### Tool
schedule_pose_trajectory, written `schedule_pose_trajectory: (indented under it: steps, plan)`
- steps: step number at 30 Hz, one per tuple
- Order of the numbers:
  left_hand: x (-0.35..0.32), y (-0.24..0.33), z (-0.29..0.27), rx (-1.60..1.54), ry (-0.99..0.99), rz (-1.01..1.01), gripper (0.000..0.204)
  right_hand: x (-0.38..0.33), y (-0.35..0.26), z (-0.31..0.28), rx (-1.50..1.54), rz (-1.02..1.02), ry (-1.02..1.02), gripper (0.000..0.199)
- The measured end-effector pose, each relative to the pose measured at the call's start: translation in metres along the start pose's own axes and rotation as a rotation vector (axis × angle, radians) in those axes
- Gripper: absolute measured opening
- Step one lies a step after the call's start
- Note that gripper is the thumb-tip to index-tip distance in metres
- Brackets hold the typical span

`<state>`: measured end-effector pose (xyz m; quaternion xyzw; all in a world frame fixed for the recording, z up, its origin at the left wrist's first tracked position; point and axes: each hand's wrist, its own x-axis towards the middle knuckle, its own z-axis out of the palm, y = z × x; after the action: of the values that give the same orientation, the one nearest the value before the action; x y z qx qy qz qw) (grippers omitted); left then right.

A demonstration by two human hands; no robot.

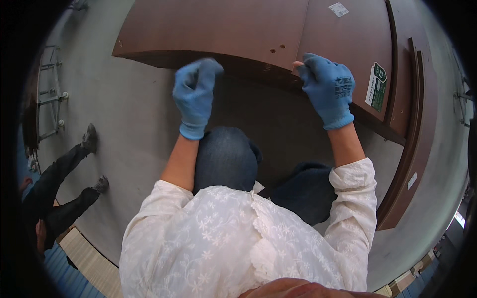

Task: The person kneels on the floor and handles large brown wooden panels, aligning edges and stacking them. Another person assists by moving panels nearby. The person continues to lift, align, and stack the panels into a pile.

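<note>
Panel (218,27): brown, two dark holes (273,51) | left grip (194,94), right grip (329,87): curled, hold unclear

panels (218,25) lie straight ahead; the left hand (195,97) is short of their near edge, the right hand (328,89) at it. a large label (376,87) sits on them, right of the right hand. long boards (405,196) lie farther right. a co-worker's legs (64,166) are well left, a metal rack (52,99) ahead of them.

A grey floor (129,99) spreads wide, with a metal frame (52,100) standing between nine and ten o'clock. Pale boards (89,256) lie near eight o'clock; a bright light (460,219) shows towards four.
</note>
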<state>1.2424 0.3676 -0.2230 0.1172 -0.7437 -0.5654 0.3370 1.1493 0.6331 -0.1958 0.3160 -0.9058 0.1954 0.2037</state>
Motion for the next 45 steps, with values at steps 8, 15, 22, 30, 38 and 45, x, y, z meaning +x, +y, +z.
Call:
schedule_pose_trajectory:
  steps: [8,15,22,30,38,45]
  plan:
    - [0.074,-0.039,-0.032,0.803,-0.283,0.704,0.058,0.011,-0.034,0.021,-0.417,-0.1,-0.148,0.044]
    - [0.078,-0.059,-0.023,0.871,-0.485,0.749,0.07,0.013,-0.033,0.033,-0.332,-0.138,-0.118,0.038]
    - [0.079,-0.07,-0.022,0.794,-0.426,0.797,0.069,0.014,-0.032,0.036,-0.301,-0.217,-0.11,0.028]
    - [0.078,-0.05,-0.022,0.836,-0.456,0.811,0.06,0.006,-0.029,0.042,-0.327,-0.217,-0.11,0.037]
    - [0.081,-0.054,-0.021,0.846,-0.441,0.852,0.056,0.0,-0.028,0.048,-0.364,-0.218,-0.084,0.038]
    - [0.083,-0.052,-0.021,0.834,-0.434,0.874,0.055,-0.001,-0.029,0.051,-0.373,-0.224,-0.048,0.035]
